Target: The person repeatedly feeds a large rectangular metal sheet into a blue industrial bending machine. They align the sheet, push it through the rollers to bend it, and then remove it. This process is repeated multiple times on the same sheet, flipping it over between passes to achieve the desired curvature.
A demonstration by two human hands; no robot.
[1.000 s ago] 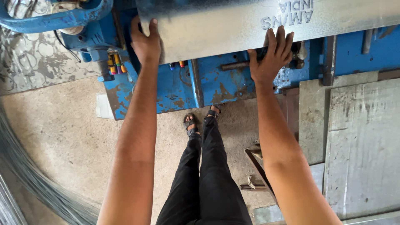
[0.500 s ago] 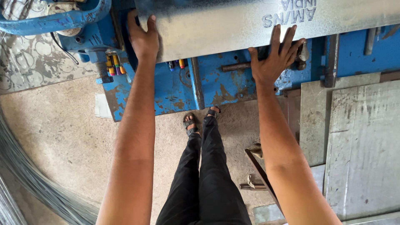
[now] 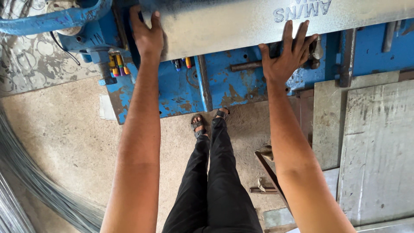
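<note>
Your 2 hands rest flat on a wide galvanized metal sheet (image 3: pixel 224 26) that spans the top of the frame, lying on a blue machine (image 3: pixel 224 86). Your left hand (image 3: pixel 146 36) sits at the upper left, palm down near the sheet's left end, fingers together and reaching past the near edge onto the top face; nothing is pinched. Your right hand (image 3: pixel 286 56) sits at upper center-right with fingers spread apart, palm pressed across the sheet's near edge, the heel overhanging onto the blue frame. Between your hands the near edge of the sheet runs free and unobstructed.

Below the sheet, colored-handled tools (image 3: pixel 118 64) hang just beside your left wrist. A blue pipe arm (image 3: pixel 51 19) crosses the upper left corner. Your sandaled feet (image 3: pixel 209 123) stand close to the machine base at center, on bare concrete floor (image 3: pixel 64 142). Grey steel plates (image 3: pixel 371 146) stack along the right side, near your right forearm. Coiled wire (image 3: pixel 26 181) curves through the lower left, well apart from your legs.
</note>
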